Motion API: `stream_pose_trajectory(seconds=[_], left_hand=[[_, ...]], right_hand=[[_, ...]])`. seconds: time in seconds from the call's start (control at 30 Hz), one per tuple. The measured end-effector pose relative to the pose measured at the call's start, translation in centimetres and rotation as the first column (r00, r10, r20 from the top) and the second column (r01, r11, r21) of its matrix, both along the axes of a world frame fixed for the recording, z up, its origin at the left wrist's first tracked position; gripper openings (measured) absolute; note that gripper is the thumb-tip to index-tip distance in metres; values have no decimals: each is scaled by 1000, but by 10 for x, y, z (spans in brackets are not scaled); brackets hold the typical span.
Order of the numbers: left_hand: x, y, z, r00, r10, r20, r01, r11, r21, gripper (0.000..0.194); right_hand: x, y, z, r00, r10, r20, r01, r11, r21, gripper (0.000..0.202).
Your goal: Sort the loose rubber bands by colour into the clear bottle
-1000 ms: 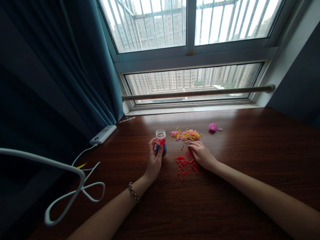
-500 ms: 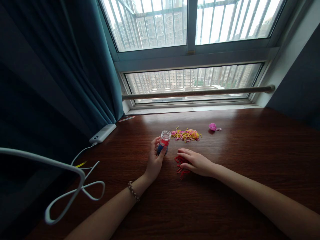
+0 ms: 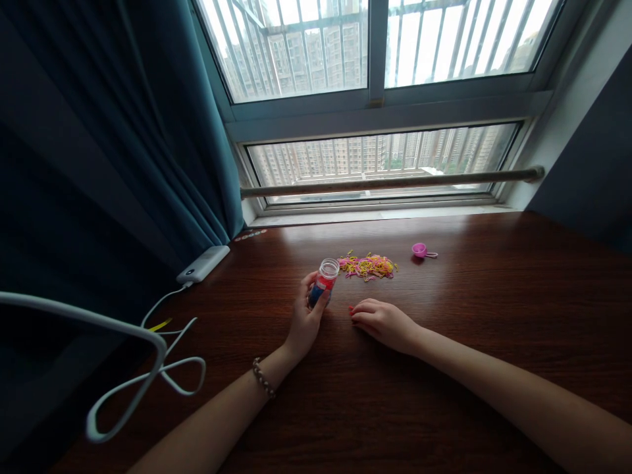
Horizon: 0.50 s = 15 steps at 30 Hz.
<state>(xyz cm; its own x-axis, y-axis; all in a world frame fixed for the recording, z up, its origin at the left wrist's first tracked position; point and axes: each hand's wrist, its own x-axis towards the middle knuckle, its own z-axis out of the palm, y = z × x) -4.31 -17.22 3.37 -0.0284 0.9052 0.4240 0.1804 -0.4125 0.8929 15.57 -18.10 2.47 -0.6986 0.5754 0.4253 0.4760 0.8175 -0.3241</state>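
My left hand [image 3: 305,320] is wrapped round a small clear jar [image 3: 324,282] with red and blue colouring. The jar is uncapped and leans slightly, its mouth facing up. To its right, my right hand [image 3: 382,322] is closed near the tabletop, and bits of red rubber bands [image 3: 351,309] poke out at its fingertips. Most of those bands are hidden inside the fingers. Beyond both hands lies a loose pile of pink and yellow rubber bands [image 3: 368,266].
A pink scoop [image 3: 419,250] rests at the back right of the brown wooden table [image 3: 484,289]. On the left are a white power strip [image 3: 203,263], a looping white cable [image 3: 162,349] and a blue curtain [image 3: 197,151]. A barred window [image 3: 380,158] rises behind the table.
My right hand has closed over the red rubber bands that were spread on the table, and they are now gathered in its fingers. The left hand and jar have barely shifted.
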Motion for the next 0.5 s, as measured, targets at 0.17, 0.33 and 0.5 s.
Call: stream_pose_trajectory(seconds=[0.17,0.33,0.5], left_hand=[[-1,1,0,1000,-2,-3,2,1000,-10,37],[-1,1,-2,998,-8,-69,7,1000,-12,37],[-3,1,-4,979,-10,-205,13,1000,16,39]], right_hand=[[11,9,6,996,-84,34,85,995,-45,19],[26,20,24,999,-37,-10,33,958,-284,7],[40,26,46,997,10,72,23,893,-450,6]])
